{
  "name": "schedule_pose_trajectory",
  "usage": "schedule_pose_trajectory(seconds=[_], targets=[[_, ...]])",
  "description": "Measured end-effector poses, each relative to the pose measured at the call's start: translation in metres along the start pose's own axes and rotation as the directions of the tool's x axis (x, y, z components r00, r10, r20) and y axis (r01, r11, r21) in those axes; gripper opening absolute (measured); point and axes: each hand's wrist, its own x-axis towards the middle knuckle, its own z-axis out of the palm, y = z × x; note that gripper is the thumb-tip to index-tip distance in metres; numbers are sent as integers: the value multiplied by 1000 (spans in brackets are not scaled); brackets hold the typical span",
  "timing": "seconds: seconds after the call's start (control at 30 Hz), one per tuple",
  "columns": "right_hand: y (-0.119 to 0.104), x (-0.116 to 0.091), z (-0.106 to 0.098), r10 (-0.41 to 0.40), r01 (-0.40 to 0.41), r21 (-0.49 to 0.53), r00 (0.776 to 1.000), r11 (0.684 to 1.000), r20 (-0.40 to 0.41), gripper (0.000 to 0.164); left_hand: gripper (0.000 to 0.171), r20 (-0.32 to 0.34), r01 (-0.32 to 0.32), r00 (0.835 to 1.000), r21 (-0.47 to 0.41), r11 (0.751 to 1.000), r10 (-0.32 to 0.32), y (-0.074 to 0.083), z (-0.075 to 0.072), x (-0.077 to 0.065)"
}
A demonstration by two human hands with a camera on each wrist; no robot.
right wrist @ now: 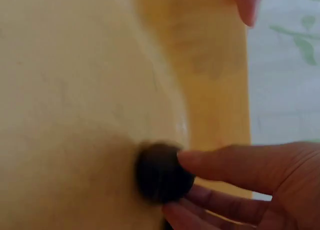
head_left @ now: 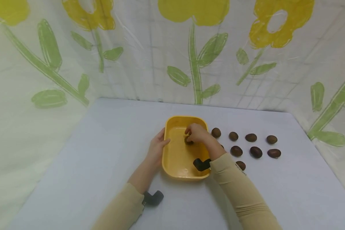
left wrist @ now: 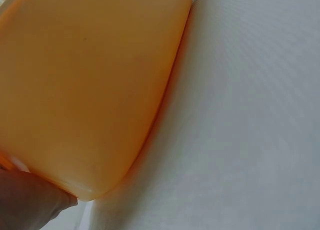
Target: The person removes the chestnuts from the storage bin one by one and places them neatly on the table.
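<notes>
A yellow plastic tub (head_left: 176,156) with rounded corners stands before me in the head view. My left hand (head_left: 156,148) grips its left side, the thumb over the rim; in the left wrist view the tub's outer wall (left wrist: 90,89) fills much of the frame. My right hand (head_left: 199,133) reaches inside over the right rim. Between thumb and fingers it pinches a dark brown, roundish fruit (right wrist: 161,174), close over the tub's floor. A sliver of something dark (right wrist: 167,224) shows beneath those fingers in the right wrist view.
Several similar dark brown oval fruits (head_left: 236,151) lie in loose rows right of the tub, some partly hidden by the right arm. The white table (head_left: 118,127) ends at a hanging sheet (head_left: 138,80) printed with yellow flowers. Black camera mounts (head_left: 153,198) sit at both wrists.
</notes>
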Motion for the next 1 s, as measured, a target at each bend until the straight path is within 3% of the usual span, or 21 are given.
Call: schedule_pose_trajectory(seconds=[0.13,0.47,0.77,1.0], targets=[[0,3,6,-29,29,13,998,1000,55,30,59,9,-2,1000,-5,1000,2,0,1,0],[-1,6,13,-65,68,-38,995,997,77,26,59,6,-9,1000,11,1000,9,1,1,-2],[2,-3,8,-102,103,84,995,991,-6,34,59,-3,4,1000,26,1000,-3,0,0,-1],[3,-29,-13,-108,109,198,994,974,-18,39,59,-12,16,1000,25,1000,-16,1,0,-2]])
